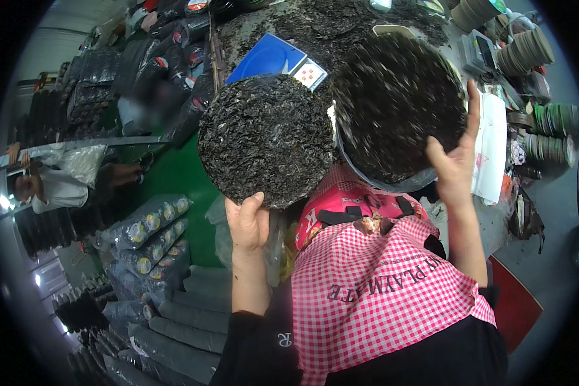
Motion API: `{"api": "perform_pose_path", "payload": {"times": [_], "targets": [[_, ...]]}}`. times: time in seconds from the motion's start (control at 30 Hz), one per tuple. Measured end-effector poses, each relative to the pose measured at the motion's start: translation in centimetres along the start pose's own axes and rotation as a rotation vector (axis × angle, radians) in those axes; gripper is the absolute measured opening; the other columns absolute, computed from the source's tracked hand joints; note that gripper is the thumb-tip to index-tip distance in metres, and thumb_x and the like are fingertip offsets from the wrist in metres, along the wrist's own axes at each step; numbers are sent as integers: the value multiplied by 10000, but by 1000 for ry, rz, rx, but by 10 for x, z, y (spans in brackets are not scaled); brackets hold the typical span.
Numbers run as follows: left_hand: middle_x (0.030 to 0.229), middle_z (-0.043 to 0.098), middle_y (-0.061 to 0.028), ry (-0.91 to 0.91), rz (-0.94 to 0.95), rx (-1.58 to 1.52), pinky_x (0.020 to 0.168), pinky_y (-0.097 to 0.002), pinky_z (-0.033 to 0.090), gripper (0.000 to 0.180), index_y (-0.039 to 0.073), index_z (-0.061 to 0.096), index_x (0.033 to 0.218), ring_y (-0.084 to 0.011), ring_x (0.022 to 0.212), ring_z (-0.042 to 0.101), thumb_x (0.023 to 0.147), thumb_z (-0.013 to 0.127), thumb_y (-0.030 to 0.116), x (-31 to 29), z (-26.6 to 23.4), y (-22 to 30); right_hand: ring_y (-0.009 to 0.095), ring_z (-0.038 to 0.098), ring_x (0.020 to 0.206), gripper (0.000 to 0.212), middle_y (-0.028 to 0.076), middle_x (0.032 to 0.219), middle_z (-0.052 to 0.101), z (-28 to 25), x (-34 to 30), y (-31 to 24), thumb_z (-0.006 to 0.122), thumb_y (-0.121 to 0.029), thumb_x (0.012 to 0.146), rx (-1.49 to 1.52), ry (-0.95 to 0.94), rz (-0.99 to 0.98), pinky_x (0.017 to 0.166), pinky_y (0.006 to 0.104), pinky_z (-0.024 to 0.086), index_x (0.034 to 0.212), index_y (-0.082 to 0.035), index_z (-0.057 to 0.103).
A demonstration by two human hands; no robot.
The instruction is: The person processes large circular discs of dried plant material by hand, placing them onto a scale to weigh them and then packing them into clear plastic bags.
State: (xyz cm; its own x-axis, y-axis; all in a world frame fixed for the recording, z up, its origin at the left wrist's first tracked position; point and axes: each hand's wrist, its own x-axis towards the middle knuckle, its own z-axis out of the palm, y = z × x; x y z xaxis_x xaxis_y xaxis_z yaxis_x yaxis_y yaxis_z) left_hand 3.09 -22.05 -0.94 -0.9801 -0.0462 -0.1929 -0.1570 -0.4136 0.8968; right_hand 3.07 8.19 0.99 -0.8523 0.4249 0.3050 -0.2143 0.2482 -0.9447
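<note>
I have the left fingers clamped on a round, black, flaky disc, seemingly complete. My right fingers spread apart beside a blurred, dark, round flaky mass, perhaps unfinished.

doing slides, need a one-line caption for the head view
Left hand holds a dried seaweed disc; right hand, thumb extended, overlaps a blurred round dark mass.

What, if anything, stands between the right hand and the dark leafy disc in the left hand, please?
A second dark round mass, blurred, lies between the right hand and the dark leafy disc. Nothing visible separates the left hand from that disc; it grips its near edge.
</note>
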Motion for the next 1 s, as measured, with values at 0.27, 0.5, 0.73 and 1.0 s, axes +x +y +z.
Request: {"api": "perform_pose_path", "payload": {"times": [0.27,0.5,0.73,1.0], "targets": [[1364,460,-127,-100,-94,-217,1094,-505,345,692,76,315,1433,-306,1271,448,777,492,-58,-3,3,-4,386,405,1287,531,162,1465,361,-10,-22,3,674,9,683,-1102,-153,-337,985,439,413,1186,-146,603],[1296,516,-168,-87,154,-16,1059,-488,398,639,13,373,1382,-329,1206,510,758,508,-9,-20,39,-7,222,595,821,86,49,797,575,68,-22,-18,708,-156,773,-199,-448,-124,725,343,493,813,-81,695],[1335,484,-152,1,392,157,1082,-474,362,608,12,426,1344,-312,1227,481,744,516,-31,-45,28,-20,239,616,711,83,64,763,575,94,-32,-23,680,-147,745,-124,-473,70,640,350,505,759,-70,653],[1327,490,-148,162,365,-29,1056,-489,398,571,14,391,1375,-297,1222,491,810,461,-24,-41,11,-3,185,595,655,109,58,726,578,76,-20,-12,713,-123,739,151,-1075,111,606,305,486,741,-41,641]]}}
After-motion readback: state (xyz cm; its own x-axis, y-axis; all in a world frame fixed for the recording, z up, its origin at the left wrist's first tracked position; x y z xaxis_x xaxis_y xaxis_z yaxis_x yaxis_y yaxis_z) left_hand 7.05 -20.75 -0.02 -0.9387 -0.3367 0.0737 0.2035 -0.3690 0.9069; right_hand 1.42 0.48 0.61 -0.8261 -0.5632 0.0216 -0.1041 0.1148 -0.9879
